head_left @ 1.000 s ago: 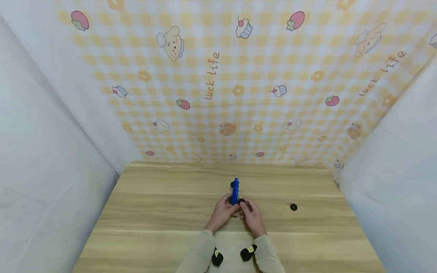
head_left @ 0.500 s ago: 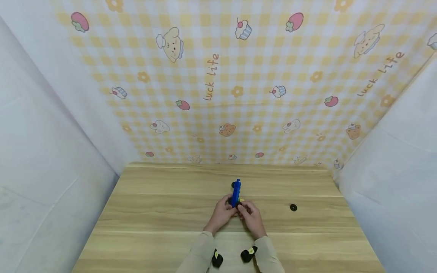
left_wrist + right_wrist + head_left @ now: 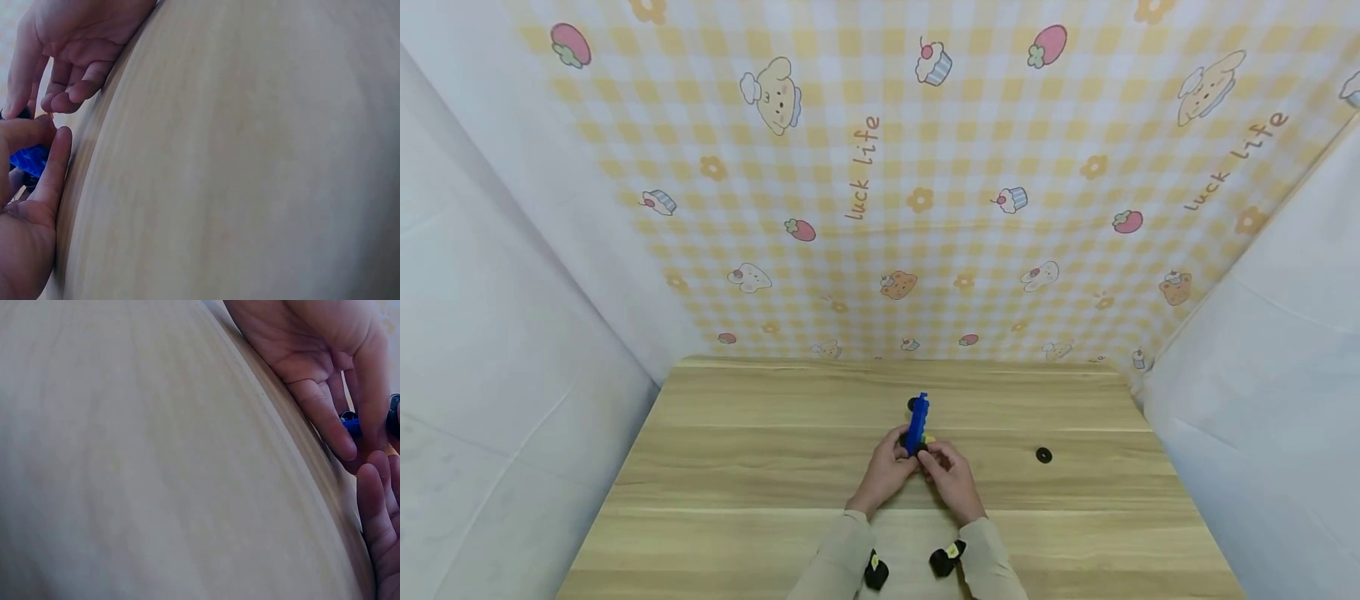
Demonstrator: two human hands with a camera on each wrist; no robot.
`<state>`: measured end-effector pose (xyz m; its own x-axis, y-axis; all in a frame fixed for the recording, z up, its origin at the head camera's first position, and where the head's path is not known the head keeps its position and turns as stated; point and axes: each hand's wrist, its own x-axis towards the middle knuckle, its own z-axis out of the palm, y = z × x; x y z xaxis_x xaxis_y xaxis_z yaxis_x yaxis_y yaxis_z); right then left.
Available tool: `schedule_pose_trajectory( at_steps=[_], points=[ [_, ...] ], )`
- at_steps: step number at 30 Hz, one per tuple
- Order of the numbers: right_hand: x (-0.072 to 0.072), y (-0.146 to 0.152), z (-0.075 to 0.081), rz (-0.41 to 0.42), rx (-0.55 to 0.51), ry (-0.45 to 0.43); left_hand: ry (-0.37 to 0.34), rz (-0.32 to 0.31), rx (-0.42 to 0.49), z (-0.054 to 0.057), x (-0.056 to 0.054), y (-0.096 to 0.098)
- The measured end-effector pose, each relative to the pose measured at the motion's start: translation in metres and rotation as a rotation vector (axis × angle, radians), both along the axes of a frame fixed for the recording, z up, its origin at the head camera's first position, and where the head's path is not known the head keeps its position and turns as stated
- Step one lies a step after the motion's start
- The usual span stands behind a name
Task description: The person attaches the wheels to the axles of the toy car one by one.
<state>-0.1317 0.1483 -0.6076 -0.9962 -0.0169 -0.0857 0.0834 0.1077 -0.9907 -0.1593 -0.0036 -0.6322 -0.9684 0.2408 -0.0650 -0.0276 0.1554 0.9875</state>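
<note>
A long blue toy piece with a bumpy edge (image 3: 918,421), which looks like the body of a small toy vehicle, is held up above the table by my left hand (image 3: 877,475), fingers and thumb gripping its near end. My right hand (image 3: 957,483) pinches a black wheel (image 3: 922,447) against the toy's near right side. Another black wheel (image 3: 913,404) shows at the far left of the body, and a yellow bit (image 3: 930,439) on its right. In the left wrist view fingers cover most of the blue toy (image 3: 30,160). The right wrist view shows only a sliver of it.
A loose black ring, like a tyre (image 3: 1044,455), lies on the wooden table (image 3: 760,467) to the right of the hands. A patterned yellow check cloth (image 3: 925,250) hangs behind the table, with white cloth at both sides.
The blue toy has tilted slightly to the right. My right fingers and the black wheel have shifted a little left and nearer, uncovering the yellow bit. The loose ring stays put.
</note>
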Motion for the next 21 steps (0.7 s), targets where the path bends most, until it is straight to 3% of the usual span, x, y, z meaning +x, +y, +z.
schedule_pose_trajectory(
  at_steps=[5,12,21],
  points=[
    [-0.003,0.001,-0.01,-0.015,0.0,-0.033,-0.015,-0.008,0.003,0.002,0.001,-0.001],
    [-0.007,0.002,-0.027,-0.023,0.015,0.0,-0.091,-0.034,0.13,0.003,0.001,-0.003],
    [-0.007,0.003,-0.031,-0.021,0.023,0.019,-0.089,-0.065,0.114,0.003,-0.001,-0.004]
  ],
)
